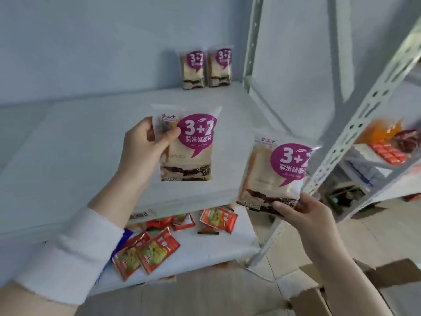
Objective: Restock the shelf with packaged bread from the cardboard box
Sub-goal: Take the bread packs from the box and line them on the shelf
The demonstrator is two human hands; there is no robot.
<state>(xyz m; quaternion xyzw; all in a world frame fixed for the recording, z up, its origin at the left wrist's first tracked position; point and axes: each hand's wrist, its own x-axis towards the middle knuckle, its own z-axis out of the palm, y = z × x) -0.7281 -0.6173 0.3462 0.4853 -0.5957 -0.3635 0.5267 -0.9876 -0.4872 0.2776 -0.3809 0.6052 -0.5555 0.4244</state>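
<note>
White band (73,254) is wrapping the left wrist, low in the view. Left hand (145,147) is holding one bread pack (191,151) upright by its top left corner, thumb on the front, over the shelf board (68,156). Right hand (305,213) is pinching a second bread pack (275,174) by its bottom edge. That pack is tilting a bit, just beside the front metal post (355,124). Two more are standing side by side at the back of the board, near the wall: a left back pack (193,69) and a right back pack (219,66). Red snack packets (145,254) are lying on the lower board. Brown cardboard box (394,270) is sitting on the floor by the right arm.
</note>
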